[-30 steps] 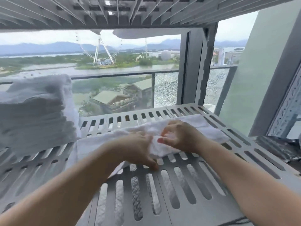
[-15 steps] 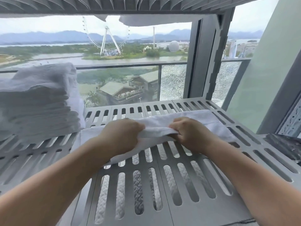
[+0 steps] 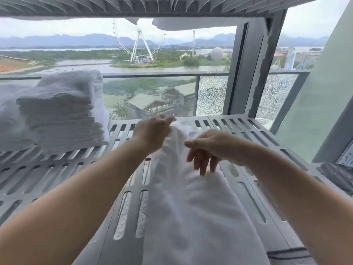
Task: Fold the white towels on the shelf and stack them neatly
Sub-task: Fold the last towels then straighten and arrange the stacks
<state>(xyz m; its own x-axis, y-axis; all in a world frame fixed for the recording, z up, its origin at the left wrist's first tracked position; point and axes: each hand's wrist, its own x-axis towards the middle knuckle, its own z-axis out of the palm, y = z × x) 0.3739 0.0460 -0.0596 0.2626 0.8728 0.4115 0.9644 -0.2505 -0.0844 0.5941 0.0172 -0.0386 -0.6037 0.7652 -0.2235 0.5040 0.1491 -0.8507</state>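
A white towel [image 3: 193, 207] hangs lengthwise from my hands and drapes down over the front of the grey slotted shelf [image 3: 248, 134]. My left hand [image 3: 152, 131] grips its top end, lifted above the shelf's middle. My right hand [image 3: 212, 148] is just to the right of the towel's upper part, thumb against the cloth and fingers hanging loosely downward. A tall stack of folded white towels [image 3: 63, 111] stands on the shelf at the left, with more white cloth [image 3: 9, 119] behind it at the far left.
Another slotted shelf [image 3: 172, 6] hangs overhead, with white towel edges [image 3: 191, 24] drooping from it. A grey upright post [image 3: 242, 73] stands at the back right and a pale wall [image 3: 324, 92] at the right. Behind the shelf is a glass railing.
The towel lay crosswise on the shelf with both hands gathering its middle. Now it is raised by one end and hangs toward me; my right hand has loosened its hold.
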